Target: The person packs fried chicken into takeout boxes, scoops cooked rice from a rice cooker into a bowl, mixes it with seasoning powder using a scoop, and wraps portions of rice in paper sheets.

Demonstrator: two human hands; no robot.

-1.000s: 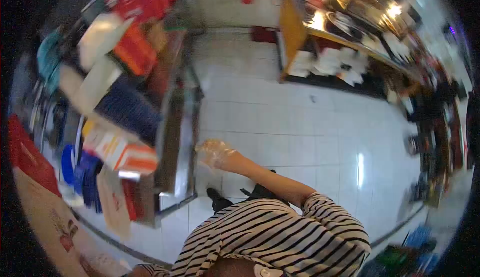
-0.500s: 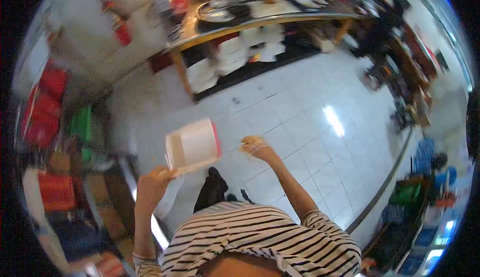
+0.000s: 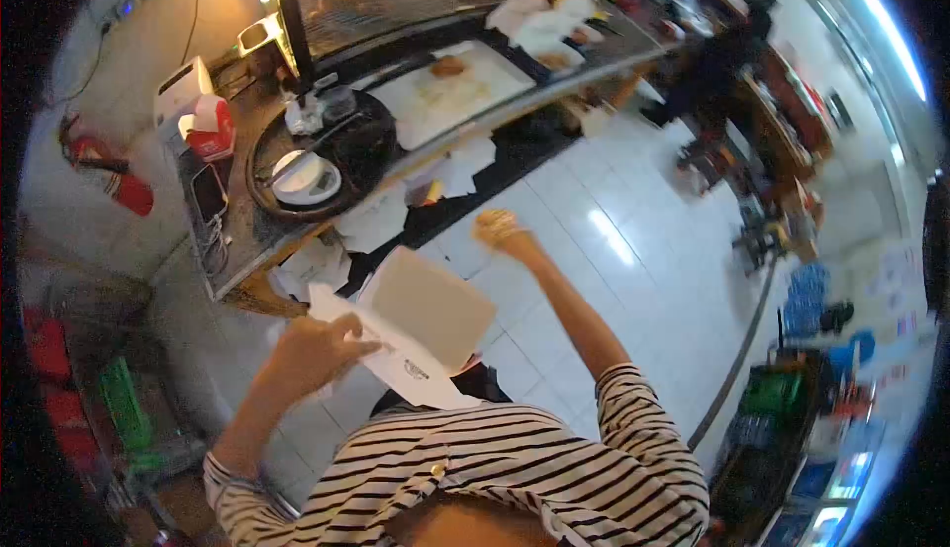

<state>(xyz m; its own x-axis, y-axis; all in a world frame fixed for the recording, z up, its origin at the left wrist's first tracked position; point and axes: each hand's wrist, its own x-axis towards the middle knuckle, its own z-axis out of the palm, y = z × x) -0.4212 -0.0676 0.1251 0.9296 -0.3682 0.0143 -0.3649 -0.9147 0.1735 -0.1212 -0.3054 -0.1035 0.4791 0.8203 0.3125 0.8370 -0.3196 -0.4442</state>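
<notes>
My left hand (image 3: 315, 354) pinches the edge of a white cardboard box (image 3: 430, 310). The box is open, its plain inner face turned up and a flap with a small dark print hanging towards my striped shirt. Off to the right of the box, my right hand (image 3: 503, 228) is held out over the floor, apart from it. A clear, crinkled covering like a thin plastic glove is on this hand. Its fingers are blurred, so their pose and anything in them cannot be made out.
Ahead stands a counter (image 3: 421, 163) with a round black tray (image 3: 259, 156), a white scale (image 3: 305, 179), a white board (image 3: 485, 87) with a brown piece on it, and a red-and-white box (image 3: 210, 132). A fire extinguisher (image 3: 129, 191) hangs left. Crates (image 3: 777, 394) stand right.
The view has swung from the shelves on the left to the counter, which is now nearer. My left hand has come into view with the box, which has opened out and tilted.
</notes>
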